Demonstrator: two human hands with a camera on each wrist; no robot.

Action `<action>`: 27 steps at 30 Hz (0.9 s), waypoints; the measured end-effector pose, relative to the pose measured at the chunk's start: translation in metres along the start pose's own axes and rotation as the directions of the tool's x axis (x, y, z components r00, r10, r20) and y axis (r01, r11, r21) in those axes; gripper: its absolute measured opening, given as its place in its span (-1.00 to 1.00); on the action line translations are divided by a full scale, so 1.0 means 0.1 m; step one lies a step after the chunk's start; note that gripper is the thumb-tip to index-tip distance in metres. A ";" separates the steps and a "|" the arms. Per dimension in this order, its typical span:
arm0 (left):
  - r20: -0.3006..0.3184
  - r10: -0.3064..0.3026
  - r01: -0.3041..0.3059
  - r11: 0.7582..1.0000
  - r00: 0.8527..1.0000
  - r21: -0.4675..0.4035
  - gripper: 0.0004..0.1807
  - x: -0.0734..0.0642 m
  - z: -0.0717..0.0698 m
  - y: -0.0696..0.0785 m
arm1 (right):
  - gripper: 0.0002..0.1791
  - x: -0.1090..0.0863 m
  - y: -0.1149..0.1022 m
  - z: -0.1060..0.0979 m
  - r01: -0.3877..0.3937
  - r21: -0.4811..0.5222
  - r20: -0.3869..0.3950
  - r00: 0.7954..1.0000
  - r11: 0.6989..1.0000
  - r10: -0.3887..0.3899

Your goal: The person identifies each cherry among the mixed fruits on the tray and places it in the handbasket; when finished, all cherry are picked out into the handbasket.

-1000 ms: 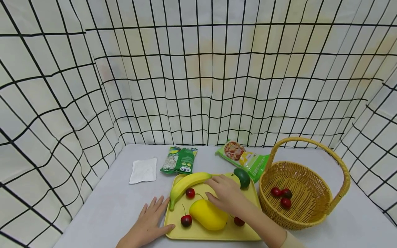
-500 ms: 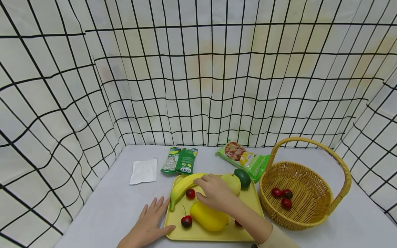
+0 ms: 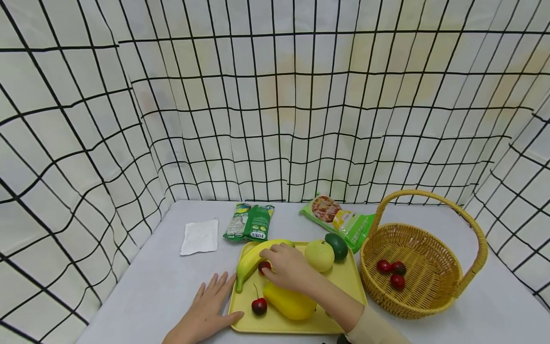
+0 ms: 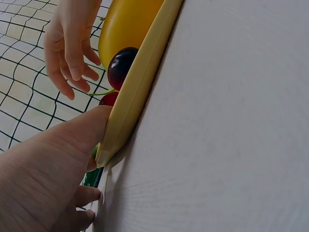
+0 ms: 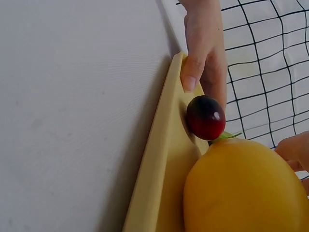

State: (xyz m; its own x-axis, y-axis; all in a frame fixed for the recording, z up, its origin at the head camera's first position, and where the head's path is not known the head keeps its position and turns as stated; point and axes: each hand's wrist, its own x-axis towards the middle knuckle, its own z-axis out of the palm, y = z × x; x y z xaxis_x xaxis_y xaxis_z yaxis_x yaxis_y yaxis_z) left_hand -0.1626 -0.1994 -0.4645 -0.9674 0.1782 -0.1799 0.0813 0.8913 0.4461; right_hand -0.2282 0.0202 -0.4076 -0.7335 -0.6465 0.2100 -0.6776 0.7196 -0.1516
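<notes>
Right hand (image 3: pixel 287 268) over the cherry (image 3: pixel 263 266) at the yellow tray's (image 3: pixel 350 282) ten o'clock

The left hand (image 3: pixel 208 306) lies spread at nine o'clock, thumb touching the tray, seemingly to steady it. The right's fingers bend loosely, nothing pinched that I see; whether they touch the cherry, I can't tell. At three, the basket (image 3: pixel 429 282) stands within easy reach.

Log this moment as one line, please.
left hand: touches yellow rectangular tray | right hand: near round red cherry, not gripping | golden woven basket: three round red cherries inside
</notes>
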 end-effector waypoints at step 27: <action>-0.023 0.027 -0.027 1.000 0.999 -0.005 0.06 0.00 0.02 0.00 | -0.85 0.12 -0.06 0.25 -0.057 -0.060 -0.004 0.998 0.997 0.057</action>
State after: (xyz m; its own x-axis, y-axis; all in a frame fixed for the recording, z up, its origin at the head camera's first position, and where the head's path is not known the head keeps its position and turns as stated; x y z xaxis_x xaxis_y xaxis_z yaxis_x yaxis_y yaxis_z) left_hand -0.1620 -0.1990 -0.4660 -0.9701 0.1924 -0.1479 0.1059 0.8839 0.4555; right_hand -0.2341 0.0019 -0.4278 -0.7709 -0.6031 0.2050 -0.6300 0.7693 -0.1057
